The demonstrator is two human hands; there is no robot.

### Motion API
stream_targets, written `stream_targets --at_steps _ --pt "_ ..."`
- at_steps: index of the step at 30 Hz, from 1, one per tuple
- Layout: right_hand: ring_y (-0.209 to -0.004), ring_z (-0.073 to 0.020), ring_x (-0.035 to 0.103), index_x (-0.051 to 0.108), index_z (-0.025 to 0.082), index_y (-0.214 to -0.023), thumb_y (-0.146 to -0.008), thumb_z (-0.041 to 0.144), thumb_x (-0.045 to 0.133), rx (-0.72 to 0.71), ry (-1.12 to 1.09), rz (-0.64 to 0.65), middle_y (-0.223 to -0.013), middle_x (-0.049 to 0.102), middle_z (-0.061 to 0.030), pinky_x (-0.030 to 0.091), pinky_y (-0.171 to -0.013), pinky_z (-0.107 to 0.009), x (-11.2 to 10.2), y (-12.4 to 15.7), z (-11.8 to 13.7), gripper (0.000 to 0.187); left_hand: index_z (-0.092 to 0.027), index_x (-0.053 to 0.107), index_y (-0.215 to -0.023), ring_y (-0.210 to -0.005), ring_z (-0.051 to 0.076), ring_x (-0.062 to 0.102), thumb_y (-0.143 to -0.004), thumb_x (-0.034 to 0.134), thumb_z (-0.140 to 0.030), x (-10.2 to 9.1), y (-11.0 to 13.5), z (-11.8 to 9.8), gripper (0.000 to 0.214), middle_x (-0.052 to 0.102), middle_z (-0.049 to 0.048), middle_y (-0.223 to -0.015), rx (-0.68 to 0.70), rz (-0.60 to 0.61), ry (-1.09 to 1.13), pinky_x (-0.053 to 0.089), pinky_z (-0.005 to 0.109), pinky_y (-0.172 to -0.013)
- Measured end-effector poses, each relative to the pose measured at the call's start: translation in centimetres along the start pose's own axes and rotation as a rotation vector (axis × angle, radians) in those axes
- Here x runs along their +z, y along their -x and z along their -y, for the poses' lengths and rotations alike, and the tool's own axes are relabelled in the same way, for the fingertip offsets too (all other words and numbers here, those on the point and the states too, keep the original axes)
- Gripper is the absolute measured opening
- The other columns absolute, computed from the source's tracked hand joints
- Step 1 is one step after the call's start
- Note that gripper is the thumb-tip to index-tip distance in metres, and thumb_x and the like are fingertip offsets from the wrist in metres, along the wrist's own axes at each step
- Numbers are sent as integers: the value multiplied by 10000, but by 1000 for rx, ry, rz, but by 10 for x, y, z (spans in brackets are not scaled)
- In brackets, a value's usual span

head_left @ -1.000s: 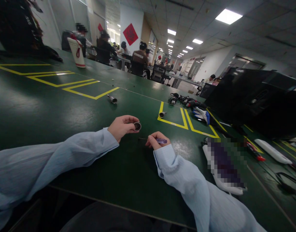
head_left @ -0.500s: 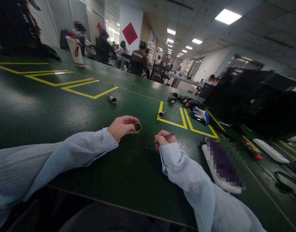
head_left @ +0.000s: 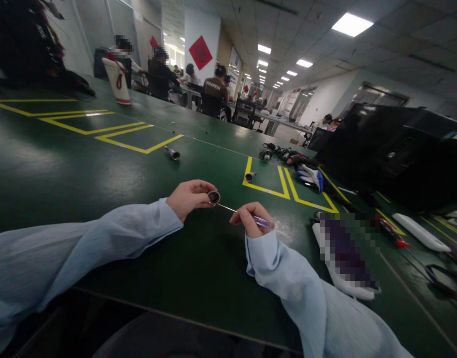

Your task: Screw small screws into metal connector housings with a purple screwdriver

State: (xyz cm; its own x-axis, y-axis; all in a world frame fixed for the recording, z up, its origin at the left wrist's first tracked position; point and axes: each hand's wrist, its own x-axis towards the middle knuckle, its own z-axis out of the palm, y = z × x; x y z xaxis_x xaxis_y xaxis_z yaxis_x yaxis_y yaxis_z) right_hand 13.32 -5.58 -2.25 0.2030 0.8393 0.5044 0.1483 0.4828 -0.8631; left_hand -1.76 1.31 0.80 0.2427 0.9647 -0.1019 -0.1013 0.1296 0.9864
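tip of thin metal tool with translucent purple handle (head_left: 263, 222) hard to make out near rim of silver metal cup-shaped part (head_left: 214, 197). left hand (head_left: 189, 201) pinches part between thumb and fingers; right hand (head_left: 249, 219) closed round handle. green tabletop (head_left: 149, 278) beneath, yellow tape outlines (head_left: 267, 190); seated people (head_left: 215, 89) beyond.

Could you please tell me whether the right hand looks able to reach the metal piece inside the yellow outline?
Probably yes: the metal piece lies just beyond the right hand, with nothing visible between them. However, the purple-handled tool in its grip would likely need shifting first.
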Motion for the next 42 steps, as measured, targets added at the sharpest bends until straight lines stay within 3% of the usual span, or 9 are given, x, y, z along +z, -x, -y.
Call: stream_targets --at_steps 9,17,28,42 --pt "-579 -115 560 610 160 -685 -776 258 513 -231 351 48 -640 625 -28 445 -581 -241 3 2 -1 165 -102 605 -817 -727 174 645 -572 678 -115 -1 2 6 256 669 53 -795 83 104 -83 552 337 -708" --pt "-612 -125 566 590 178 -715 -801 225 479 -370 559 131 -657 632 -30 462 -609 -241 4 3 5 148 -92 611 -802 -681 172 658 -574 638 -94 2 5 4 230 687 50 -757 112 80 -176 553 329 -685" --pt "-614 -143 582 574 173 -718 -795 177 475 -555 641 162 -655 641 -44 468 -617 -254 3 3 8 126 -99 613 -708 -663 167 651 -580 595 -96 2 4 7 130 695 62 -790 218 69 -184 559 322 -651" --pt "-620 -134 570 558 185 -740 -794 166 470 -581 640 173 -665 639 -31 470 -627 -250 4 3 8 105 -108 587 -713 -703 177 656 -592 591 -128 1 3 11 123 688 66 -818 250 107 -209 556 323 -662"
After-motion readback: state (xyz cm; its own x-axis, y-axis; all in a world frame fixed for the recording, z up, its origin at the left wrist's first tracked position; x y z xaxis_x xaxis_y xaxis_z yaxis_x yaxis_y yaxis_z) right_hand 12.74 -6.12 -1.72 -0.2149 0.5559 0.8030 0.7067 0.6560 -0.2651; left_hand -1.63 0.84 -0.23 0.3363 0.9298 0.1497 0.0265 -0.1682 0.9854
